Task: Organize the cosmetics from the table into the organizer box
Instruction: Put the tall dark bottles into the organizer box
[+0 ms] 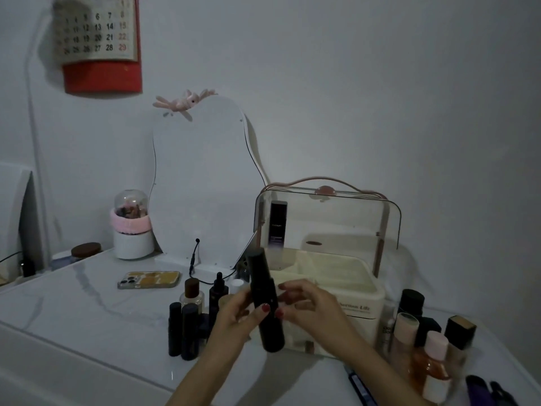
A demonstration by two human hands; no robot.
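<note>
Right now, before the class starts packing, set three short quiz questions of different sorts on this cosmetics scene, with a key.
1. True or false: the organizer box has its clear lid raised.
2. What does the left hand hold? A) phone B) tall black bottle C) calendar
3. Fill in: the phone lies flat on the ___.

Key: 1 true. 2 B, the tall black bottle; the right hand also touches it. 3 table.

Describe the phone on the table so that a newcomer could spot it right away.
Start at the wavy-edged mirror leaning against the wall behind the white marble-look table. Just in front of its base, left of the cluster of dark bottles, lies the phone. It is the only flat thing there, face down, in a yellow-orange patterned case with camera lenses at its left end.
</note>
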